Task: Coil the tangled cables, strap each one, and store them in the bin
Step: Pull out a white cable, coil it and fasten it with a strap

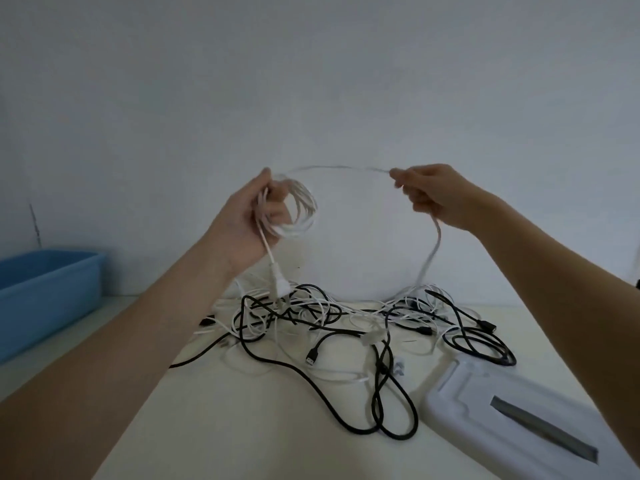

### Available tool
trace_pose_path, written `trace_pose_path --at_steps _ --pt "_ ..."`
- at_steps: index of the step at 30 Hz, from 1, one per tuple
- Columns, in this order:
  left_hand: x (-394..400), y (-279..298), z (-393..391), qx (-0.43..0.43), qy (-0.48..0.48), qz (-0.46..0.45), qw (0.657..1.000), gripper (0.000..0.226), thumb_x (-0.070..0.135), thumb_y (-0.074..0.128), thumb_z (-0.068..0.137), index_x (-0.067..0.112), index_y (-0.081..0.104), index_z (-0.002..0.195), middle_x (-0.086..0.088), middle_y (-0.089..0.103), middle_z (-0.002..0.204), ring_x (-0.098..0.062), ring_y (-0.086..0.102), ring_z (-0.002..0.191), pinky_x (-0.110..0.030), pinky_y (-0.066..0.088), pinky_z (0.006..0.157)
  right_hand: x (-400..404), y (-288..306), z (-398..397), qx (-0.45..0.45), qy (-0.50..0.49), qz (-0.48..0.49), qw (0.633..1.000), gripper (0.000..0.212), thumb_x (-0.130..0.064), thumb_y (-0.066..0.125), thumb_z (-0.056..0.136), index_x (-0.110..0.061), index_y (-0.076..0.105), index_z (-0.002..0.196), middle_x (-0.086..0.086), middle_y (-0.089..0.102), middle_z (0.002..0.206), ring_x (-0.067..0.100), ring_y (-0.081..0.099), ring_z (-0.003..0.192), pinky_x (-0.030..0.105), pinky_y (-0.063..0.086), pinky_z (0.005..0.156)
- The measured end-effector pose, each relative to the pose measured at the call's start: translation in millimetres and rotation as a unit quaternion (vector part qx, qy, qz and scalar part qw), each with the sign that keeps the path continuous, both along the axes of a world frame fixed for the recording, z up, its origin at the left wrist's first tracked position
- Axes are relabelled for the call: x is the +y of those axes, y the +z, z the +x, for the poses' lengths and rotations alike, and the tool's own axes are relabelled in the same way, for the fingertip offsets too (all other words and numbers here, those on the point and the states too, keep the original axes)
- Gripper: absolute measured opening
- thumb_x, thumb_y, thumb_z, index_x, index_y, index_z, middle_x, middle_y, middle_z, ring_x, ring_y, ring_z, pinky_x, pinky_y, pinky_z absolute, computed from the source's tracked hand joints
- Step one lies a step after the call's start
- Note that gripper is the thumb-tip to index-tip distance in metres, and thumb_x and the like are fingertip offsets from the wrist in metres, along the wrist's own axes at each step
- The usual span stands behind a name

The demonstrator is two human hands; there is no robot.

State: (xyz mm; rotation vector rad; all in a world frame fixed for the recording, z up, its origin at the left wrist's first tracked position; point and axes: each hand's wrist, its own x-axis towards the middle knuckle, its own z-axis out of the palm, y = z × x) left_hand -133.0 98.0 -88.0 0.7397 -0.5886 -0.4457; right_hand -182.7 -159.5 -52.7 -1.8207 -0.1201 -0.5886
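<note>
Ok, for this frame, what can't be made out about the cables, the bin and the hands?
All in the head view:
- Blue plastic bin: cut off by the left edge; its inside is not shown.
- Tangled pile of black and white cables: overlaps hide how many there are.
- White cable coil in the left hand: loop count blurred.
- Right hand: curled fingers hide the pinch on the white strand.
- White flat plastic object: cut off at the bottom right edge, unidentifiable.

No lettering, label, brand or number reads anywhere here, not on the cables, the bin or the white tray.
</note>
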Motion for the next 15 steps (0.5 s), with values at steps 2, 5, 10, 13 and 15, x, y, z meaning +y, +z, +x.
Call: trace_pose_path --at_steps 2,5,10,13,15 --pt "0.4 6.8 2.2 0.013 -0.024 -0.056 0.998 0.027 0.024 0.037 0.099 0.006 0.052 0.086 -0.003 0.072 0.068 -0.005 0.064 0.049 -0.014 0.045 0.043 4.5 -19.0 10.2 0.045 0.003 -0.013 0.999 0.022 -0.018 0.055 0.093 -0.008 0.061 0.073 0.000 0.037 0.062 0.004 0.031 0.043 0.012 0.027 0.038" --pt "-11.7 6.3 0.9 -0.004 -0.064 -0.077 0.995 0.025 0.021 0.032 0.101 0.004 0.049 0.093 -0.012 0.073 0.094 -0.016 0.072 0.084 -0.019 0.054 0.057 29.1 -47.6 22.1 0.107 -0.104 -0.273 0.950 0.024 -0.018 0.052 0.095 -0.008 0.068 0.081 0.000 0.047 0.065 0.008 0.035 0.046 0.011 0.027 0.036" --pt "-34.1 1.7 -3.6 -0.039 -0.017 -0.025 0.999 0.035 0.024 0.031 0.102 0.008 0.049 0.077 -0.015 0.067 0.110 -0.022 0.069 0.094 -0.024 0.055 0.080 83.4 -75.6 17.0 0.130 -0.059 -0.534 0.833 0.027 -0.019 0.045 0.096 -0.005 0.067 0.098 0.010 0.067 0.100 0.017 0.059 0.074 0.026 0.047 0.068" --pt "-36.6 -2.5 1.0 -0.063 0.009 0.048 0.997 0.043 0.033 0.029 0.102 0.000 0.057 0.102 -0.014 0.065 0.115 -0.019 0.070 0.092 -0.023 0.056 0.079 98.8 -79.3 2.9 0.121 -0.046 -0.593 0.795 0.029 -0.021 0.042 0.097 -0.005 0.064 0.106 0.010 0.064 0.103 0.025 0.059 0.087 0.029 0.044 0.073" --pt "-35.8 -6.5 6.0 -0.066 0.013 0.116 0.991 0.057 0.044 0.030 0.100 -0.005 0.051 0.119 -0.014 0.061 0.123 -0.020 0.069 0.096 -0.025 0.055 0.082 101.0 -74.0 -5.1 0.118 -0.010 -0.610 0.784 0.028 -0.026 0.045 0.097 -0.008 0.065 0.106 0.006 0.064 0.095 0.019 0.055 0.078 0.026 0.040 0.070"
